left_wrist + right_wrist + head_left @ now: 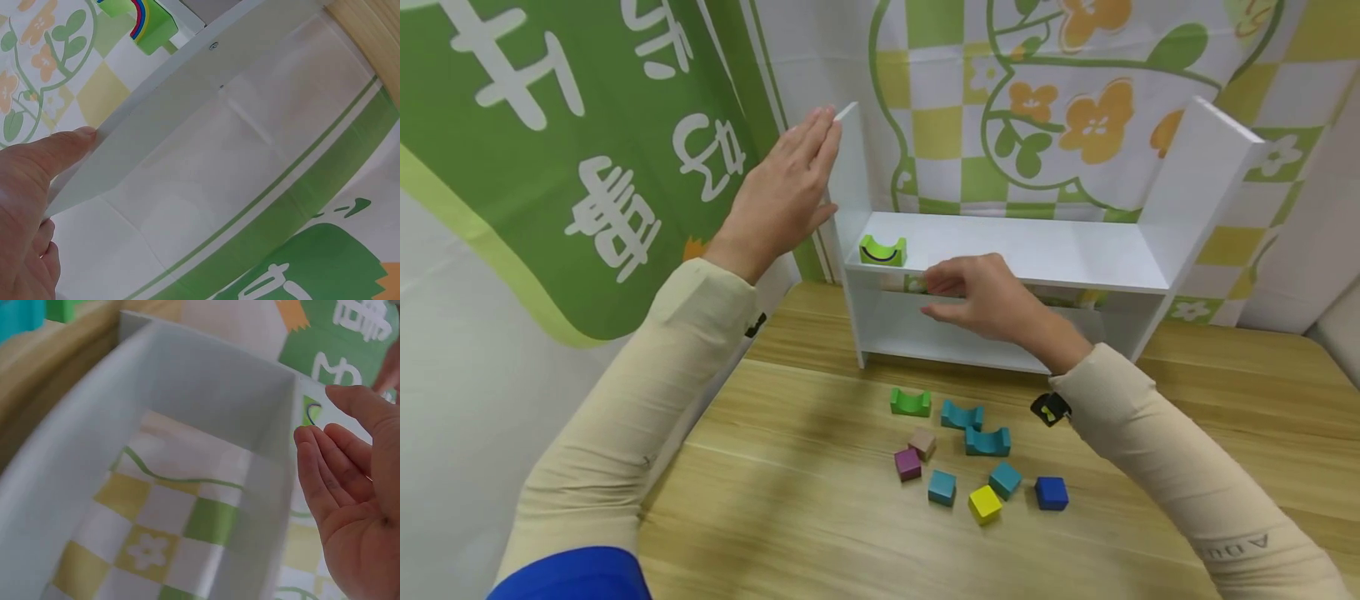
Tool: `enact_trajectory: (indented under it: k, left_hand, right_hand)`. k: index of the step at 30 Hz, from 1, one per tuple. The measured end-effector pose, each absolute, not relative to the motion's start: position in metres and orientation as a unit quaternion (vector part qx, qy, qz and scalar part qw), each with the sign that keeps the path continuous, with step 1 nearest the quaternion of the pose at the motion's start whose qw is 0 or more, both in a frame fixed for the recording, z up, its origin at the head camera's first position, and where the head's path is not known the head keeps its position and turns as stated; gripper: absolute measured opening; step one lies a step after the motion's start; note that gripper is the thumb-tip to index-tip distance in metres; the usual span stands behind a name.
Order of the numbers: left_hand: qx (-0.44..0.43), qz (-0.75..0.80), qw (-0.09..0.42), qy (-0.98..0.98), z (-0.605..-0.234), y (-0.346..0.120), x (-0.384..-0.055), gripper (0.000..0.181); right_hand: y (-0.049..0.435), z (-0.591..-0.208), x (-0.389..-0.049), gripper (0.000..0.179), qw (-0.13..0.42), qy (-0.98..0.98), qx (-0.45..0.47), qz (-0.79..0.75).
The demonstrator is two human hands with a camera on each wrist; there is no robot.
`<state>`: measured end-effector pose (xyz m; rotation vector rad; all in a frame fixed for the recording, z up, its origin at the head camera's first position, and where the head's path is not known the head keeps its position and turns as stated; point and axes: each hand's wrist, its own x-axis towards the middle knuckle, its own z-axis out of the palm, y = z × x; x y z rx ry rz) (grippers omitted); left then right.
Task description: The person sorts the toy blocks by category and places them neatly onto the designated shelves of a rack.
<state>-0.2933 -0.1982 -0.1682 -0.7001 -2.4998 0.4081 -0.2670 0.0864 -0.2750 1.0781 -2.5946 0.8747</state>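
Fingers straight, left hand (785, 190) touches shelf's (1075, 250) left edge; right hand (988, 296), thumb parted, hovers near front-left corner's green arch block (882, 257).

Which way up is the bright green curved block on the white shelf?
Hollow side up: both ends of the bright green curved block rise above its middle dip.

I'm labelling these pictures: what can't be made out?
Head view: part of the white shelf, behind the right hand.
Left wrist: part of the left hand, cut off by the left edge.
Right wrist: part of the shelved green block, behind the shelf's edge; a teal block, cut off by the left edge.
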Motion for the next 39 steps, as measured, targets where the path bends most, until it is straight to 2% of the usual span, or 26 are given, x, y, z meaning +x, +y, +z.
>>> enact_trajectory:
  k: [13,22,25,39]
  left_hand:
    - [-0.256,0.148,0.251,-0.922,-0.168,-0.198,-0.293,0.092]
    - [-0.257,0.142,0.249,-0.923,-0.168,-0.199,-0.293,0.091]
    - [-0.259,0.141,0.250,-0.922,-0.168,-0.199,-0.293,0.091]
    - [-0.258,0.143,0.253,-0.921,-0.168,-0.198,-0.293,0.091]
  right_hand:
    - [0.078,-0.345,-0.264,0.040,-0.022,-0.893,0.361,0.266]
    - [0.077,-0.383,-0.268,0.042,-0.085,-0.910,0.330,0.236]
    - [0.077,-0.392,-0.270,0.043,-0.100,-0.912,0.325,0.227]
    - [0.072,-0.421,-0.278,0.023,-0.111,-0.896,0.356,0.241]
